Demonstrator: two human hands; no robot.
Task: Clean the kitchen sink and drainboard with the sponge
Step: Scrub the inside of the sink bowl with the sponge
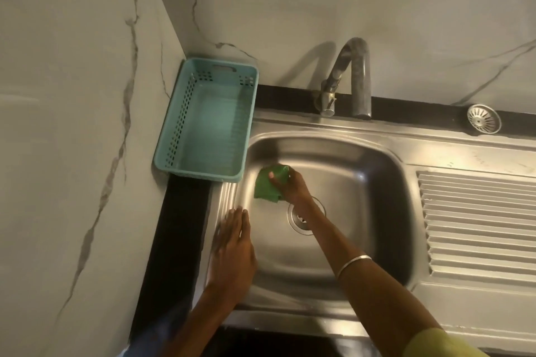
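Observation:
A steel sink (362,171) fills the middle of the view, with its ribbed drainboard (478,223) to the right. My right hand (291,185) reaches into the basin and presses a green sponge (266,187) against the left inner wall, just up and left of the drain hole (303,219). My left hand (232,249) lies flat, fingers together, on the sink's left rim and holds nothing. A metal bangle sits on my right forearm.
An empty teal plastic basket (203,119) stands in the corner, left of the sink. A curved steel tap (352,78) rises behind the basin. A loose drain strainer (483,119) lies on the back ledge at right. Marble walls close the left and back.

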